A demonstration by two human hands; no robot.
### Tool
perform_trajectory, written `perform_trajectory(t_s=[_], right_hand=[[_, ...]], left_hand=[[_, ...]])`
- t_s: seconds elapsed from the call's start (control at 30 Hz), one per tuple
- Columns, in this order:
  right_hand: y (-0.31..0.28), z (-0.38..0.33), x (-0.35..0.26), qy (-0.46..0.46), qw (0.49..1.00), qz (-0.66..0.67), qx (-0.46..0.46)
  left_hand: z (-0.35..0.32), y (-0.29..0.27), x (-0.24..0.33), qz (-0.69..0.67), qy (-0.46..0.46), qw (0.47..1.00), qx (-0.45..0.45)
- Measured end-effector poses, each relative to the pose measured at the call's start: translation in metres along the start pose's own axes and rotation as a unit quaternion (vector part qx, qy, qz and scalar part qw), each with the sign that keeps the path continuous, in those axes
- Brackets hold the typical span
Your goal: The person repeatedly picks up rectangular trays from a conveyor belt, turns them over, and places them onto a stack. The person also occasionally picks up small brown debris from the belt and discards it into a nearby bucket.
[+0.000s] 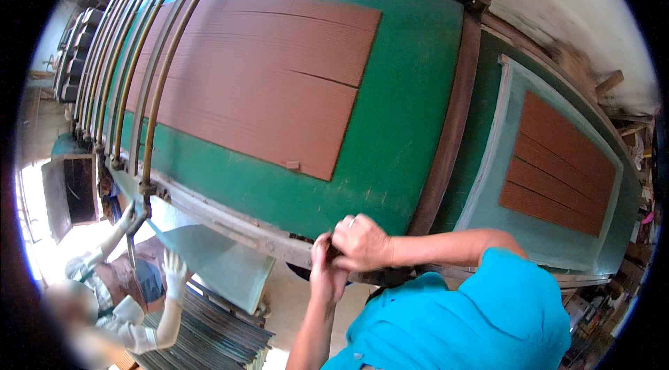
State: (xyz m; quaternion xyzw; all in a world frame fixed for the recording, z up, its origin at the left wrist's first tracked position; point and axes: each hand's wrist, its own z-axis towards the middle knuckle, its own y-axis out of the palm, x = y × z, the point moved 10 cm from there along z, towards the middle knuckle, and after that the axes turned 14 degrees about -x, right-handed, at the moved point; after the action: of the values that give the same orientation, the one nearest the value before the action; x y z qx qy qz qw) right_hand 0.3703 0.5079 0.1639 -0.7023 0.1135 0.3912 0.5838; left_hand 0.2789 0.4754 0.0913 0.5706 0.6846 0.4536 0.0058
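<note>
My hands meet over the near edge of a long green-topped machine table (411, 147). My left hand (329, 279) is closed, with its fingers upward round a small dark brown piece (332, 253) whose kind I cannot make out. Across it, my right hand (362, 242) is closed too, its fingertips pressed on the same piece; a ring shows on one finger. Ahead on the green surface lies a large ribbed brown sheet (265, 77) with slits in it. A small brown scrap (293, 165) sits at the sheet's near edge.
Metal bars (164, 70) span the table at left. To the right, past a brown crossbeam (449, 129), a glass pane (481, 182) carries brown strips (564, 168). A gloved co-worker (125, 307) at lower left handles a glass sheet (223, 265) above a stack of sheets (216, 335).
</note>
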Motion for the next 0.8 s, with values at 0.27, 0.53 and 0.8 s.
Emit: perform_trajectory(t_s=[0.27,0.53,0.8], right_hand=[[-0.027,0.066,-0.034,-0.136,0.952,-0.207,0.179],[0.022,0.047,0.044,-0.04,0.925,-0.364,0.104],[0.003,-0.022,-0.027,-0.003,0.964,-0.168,0.204]], left_hand=[[-0.184,-0.11,0.051,0.413,0.016,0.848,0.332],[-0.239,-0.177,-0.021,0.399,-0.039,0.867,0.294],[-0.278,-0.21,-0.08,0.404,-0.022,0.879,0.251]])
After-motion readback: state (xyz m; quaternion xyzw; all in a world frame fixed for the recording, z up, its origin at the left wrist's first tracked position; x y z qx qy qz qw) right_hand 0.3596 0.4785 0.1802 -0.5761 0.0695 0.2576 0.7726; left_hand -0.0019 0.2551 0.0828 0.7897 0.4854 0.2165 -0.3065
